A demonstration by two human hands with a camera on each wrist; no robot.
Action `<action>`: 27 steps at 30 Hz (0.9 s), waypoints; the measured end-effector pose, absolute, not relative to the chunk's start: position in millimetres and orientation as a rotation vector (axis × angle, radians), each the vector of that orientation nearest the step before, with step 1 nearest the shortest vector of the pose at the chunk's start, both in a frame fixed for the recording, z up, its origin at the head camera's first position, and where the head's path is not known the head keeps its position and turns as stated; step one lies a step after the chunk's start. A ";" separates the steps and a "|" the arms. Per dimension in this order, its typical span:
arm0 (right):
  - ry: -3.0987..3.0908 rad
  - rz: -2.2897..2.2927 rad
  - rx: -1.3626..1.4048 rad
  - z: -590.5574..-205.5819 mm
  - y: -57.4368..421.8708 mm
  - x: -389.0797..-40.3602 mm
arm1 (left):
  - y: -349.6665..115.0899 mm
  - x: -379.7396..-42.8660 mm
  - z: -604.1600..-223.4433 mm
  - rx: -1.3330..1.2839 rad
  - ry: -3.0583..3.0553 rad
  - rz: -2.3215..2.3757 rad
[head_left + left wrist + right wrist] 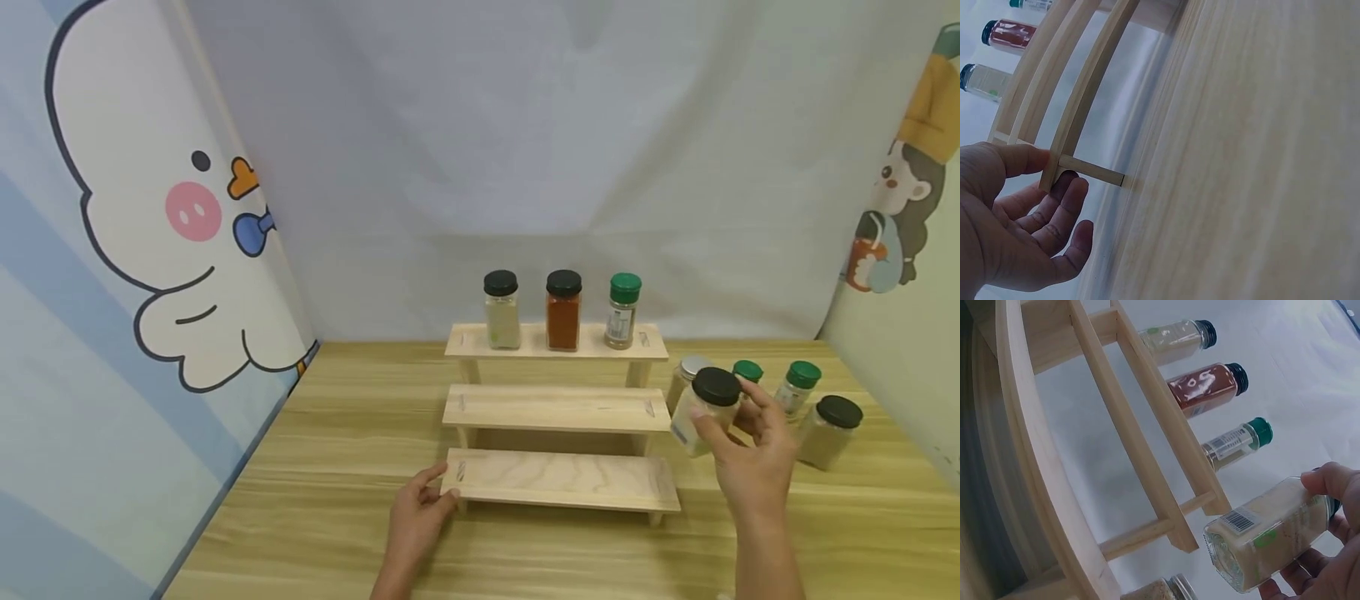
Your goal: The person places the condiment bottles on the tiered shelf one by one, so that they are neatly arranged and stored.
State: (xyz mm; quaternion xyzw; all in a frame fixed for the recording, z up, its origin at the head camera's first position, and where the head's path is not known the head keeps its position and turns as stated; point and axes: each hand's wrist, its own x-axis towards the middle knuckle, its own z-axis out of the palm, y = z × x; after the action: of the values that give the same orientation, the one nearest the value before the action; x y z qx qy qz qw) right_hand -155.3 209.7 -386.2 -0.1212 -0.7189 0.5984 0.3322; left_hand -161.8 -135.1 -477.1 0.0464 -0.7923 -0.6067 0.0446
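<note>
From where I stood, the three-tier rack of pale wood (pixel 555 408) was the middle of everything on the wood-grained table (pixel 337 450). The person's left hand (pixel 420 517) was at the left end of the rack's lowest tier, thumb and fingers clamped on the end of the board. The right hand (pixel 761 458) was just beyond the rack's right end, its thumb and fingers gripping a squarish clear jar with a black lid and pale contents (pixel 1272 534). That jar was clear of the rack, near its right side, with a barcode and a green mark showing on it.

Three containers stood upright along the rack's top tier: to the left a squarish clear jar of pale seasoning with a black lid (pixel 502 321), in the middle a squarish jar of red-orange powder with a black lid (pixel 563 321), to the right a slim round shaker with a green lid (pixel 621 321).

On the table to the right of the rack were a silver-lidded jar (pixel 681 382), close to its side, then two green-lidded shakers (pixel 792 400), one mostly hidden by the gripped jar, and, farther from the rack, a broad black-lidded jar (pixel 825 437).
</note>
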 end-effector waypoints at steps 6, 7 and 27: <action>-1.894 1.605 -0.238 -387.0 191.6 -155.6 | -135.8 -161.3 -477.4 0.151 -2.453 -1.833; -1.892 1.611 -0.222 -387.0 188.6 -156.0 | -136.0 -161.5 -477.4 0.149 -2.455 -1.830; -1.869 1.783 0.018 -385.5 138.6 -164.2 | -135.7 -160.3 -475.2 0.150 -2.440 -1.844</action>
State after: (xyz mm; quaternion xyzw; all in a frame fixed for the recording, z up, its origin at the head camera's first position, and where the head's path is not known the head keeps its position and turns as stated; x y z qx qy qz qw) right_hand -164.2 138.6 -385.5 0.0068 -0.6955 0.6635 0.2756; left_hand -160.3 -135.7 -475.2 0.0489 -0.7963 -0.6017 0.0397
